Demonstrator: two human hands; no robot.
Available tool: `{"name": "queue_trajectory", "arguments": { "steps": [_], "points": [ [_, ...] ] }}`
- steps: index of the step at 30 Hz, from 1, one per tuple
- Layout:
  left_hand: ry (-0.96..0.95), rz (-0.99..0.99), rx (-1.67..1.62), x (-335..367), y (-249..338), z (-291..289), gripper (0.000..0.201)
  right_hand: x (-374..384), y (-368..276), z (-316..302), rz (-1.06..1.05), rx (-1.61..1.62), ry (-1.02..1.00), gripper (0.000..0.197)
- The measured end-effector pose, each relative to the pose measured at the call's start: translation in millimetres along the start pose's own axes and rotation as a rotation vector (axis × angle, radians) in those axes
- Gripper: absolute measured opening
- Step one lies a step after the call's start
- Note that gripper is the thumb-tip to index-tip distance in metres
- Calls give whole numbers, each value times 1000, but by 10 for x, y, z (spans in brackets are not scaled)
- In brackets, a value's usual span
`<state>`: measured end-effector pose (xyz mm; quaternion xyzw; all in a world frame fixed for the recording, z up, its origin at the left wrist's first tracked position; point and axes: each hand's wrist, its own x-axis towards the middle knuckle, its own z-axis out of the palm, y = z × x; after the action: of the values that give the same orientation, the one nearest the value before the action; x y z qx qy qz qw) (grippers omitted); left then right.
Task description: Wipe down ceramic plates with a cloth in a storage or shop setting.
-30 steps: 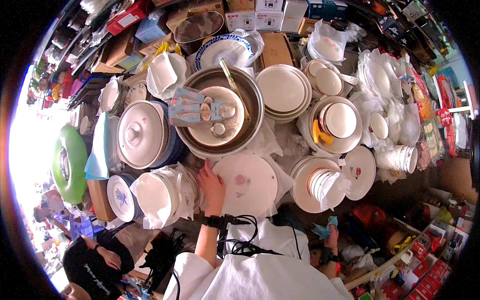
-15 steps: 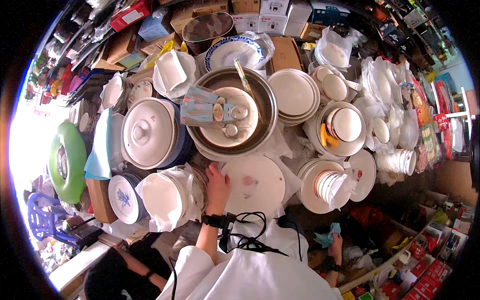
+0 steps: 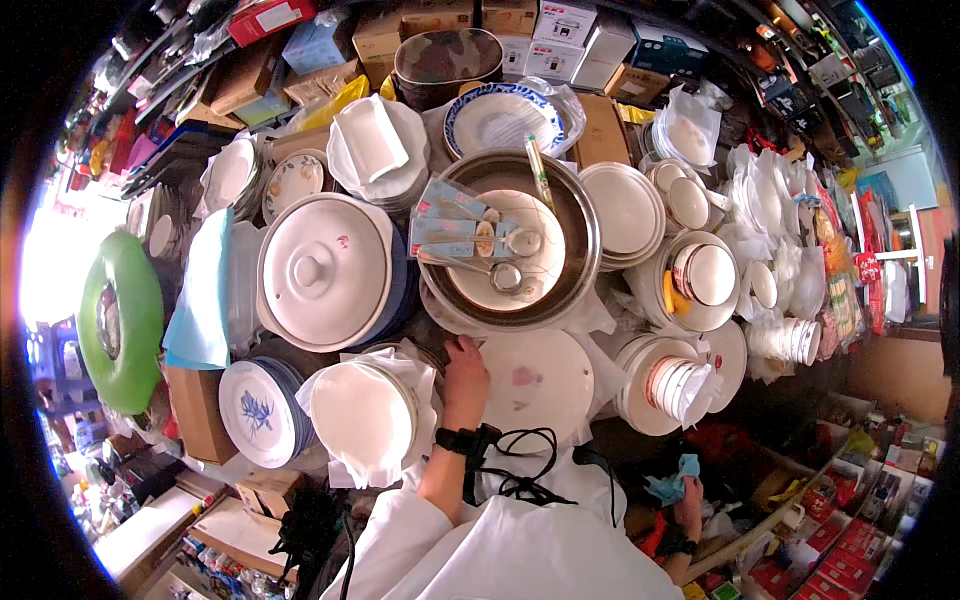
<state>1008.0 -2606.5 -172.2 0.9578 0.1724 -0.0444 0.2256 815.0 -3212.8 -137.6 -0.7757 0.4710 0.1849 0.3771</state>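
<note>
My left hand (image 3: pixel 466 380) reaches down between a paper-wrapped stack of cream bowls or plates (image 3: pixel 362 418) and a large white plate (image 3: pixel 540 385) with a faint pink flower. Its fingertips are bent down and partly hidden, so I cannot tell whether they grip an edge. Low on the right, my right hand (image 3: pixel 688 512) is closed on a crumpled light-blue cloth (image 3: pixel 674 482). Ahead of my left hand stands a wide metal basin (image 3: pixel 585 265) holding a plate and carded spoon-like utensils (image 3: pixel 480 235).
A lidded white pot (image 3: pixel 325 270) and blue-flowered plates (image 3: pixel 258 412) stand at the left, near a green ring (image 3: pixel 120 320). Stacked bowls (image 3: pixel 700 275) and wrapped dishes fill the right. Cardboard boxes (image 3: pixel 430 22) line the back; red boxes (image 3: pixel 850 560) lie low at the right.
The view has shifted, so the dishes sit farther right in it. A person's dark-clothed body and forearm at lower left have left the view. My left hand stays between the stack and the plate.
</note>
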Motion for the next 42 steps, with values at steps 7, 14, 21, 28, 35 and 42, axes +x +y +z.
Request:
{"name": "queue_trajectory", "arguments": {
  "steps": [7, 14, 21, 28, 35, 42],
  "points": [
    [-62, -122, -199, -6, -17, 90, 39, -274, -818, 190, -80, -176, -579, 56],
    [-105, -149, -188, -3, 23, 79, 38, -848, -1925, 1230, -354, -129, -928, 61],
    [-74, -101, -282, -49, 71, -33, 42, -750, -2138, 2048, -454, -505, -854, 44],
    [-143, -123, -325, -78, 62, -92, 48, -950, -2434, 2145, -509, -644, -763, 37],
    [-73, 15, -284, -162, 77, -65, 57, -1572, -2784, 2187, -967, -593, -823, 42],
    [-167, 117, -450, -307, 139, -516, 48, -1931, -2841, 2234, -1070, -518, -917, 43]
  ]
}}
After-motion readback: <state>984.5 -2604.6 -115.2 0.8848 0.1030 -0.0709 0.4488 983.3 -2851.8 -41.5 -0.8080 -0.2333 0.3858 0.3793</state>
